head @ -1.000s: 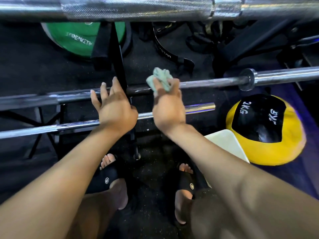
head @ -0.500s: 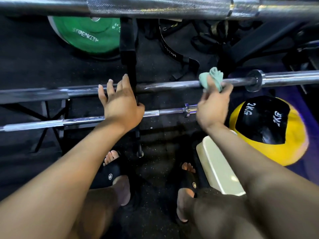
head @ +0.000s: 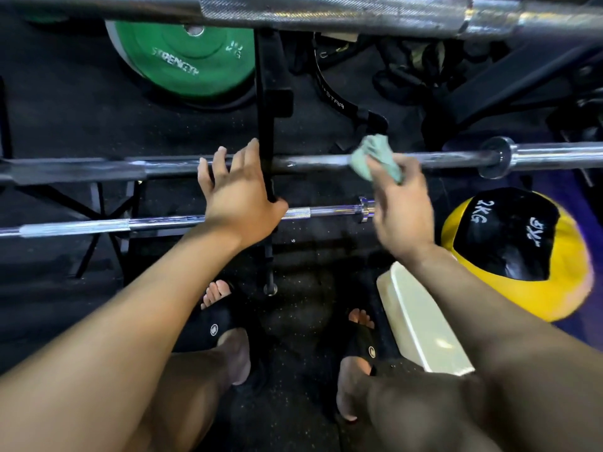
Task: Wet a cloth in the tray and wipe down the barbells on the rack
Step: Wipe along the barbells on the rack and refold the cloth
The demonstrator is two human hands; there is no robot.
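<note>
Half a second has carried your right hand and the bunched green cloth back along the middle barbell: earlier the cloth sat close to the collar at the bar's right end, and now it presses on the shaft well to the left of that collar, nearer the black rack upright. A second ago it was further left again, just beside the upright, so the cloth has gone out towards the collar and come part of the way back. Your fingers curl around the cloth and pinch it against the bar; the hand is blurred with motion.

Your left hand has hardly shifted. Its fingers stay spread and straight, the tips over the middle barbell to the left of the upright, the thumb side against the upright, and it grips nothing.

The lower barbell runs under both hands, and the top barbell crosses the upper edge of the view. The white tray lies on the floor by your right foot, partly hidden by your right forearm. Behind it sits the yellow and black medicine ball; the green weight plate lies on the floor beyond the rack.
</note>
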